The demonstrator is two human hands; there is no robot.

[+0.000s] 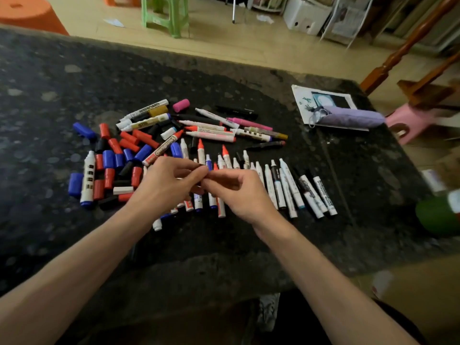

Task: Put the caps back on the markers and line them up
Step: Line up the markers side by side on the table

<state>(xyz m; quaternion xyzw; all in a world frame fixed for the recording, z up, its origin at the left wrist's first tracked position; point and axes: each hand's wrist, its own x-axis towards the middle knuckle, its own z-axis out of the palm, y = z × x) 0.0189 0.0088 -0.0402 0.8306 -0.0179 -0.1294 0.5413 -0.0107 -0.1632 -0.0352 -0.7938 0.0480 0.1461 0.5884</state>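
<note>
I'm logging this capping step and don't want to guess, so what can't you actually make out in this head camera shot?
Head view, pinched piece between left hand and right hand: fingers cover it, cap or marker unclear.
Head view, marker row: hands hide much of it.
Head view, green object: cut by right edge, blurred.
Head view, marker labels: mostly too small.

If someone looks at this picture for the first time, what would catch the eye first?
The left hand and the right hand meet at the centre and pinch a small part, which is mostly hidden. Under them a row of uncapped markers runs to the right on the dark table. To the left lies a heap of loose red, blue and black caps.
</note>
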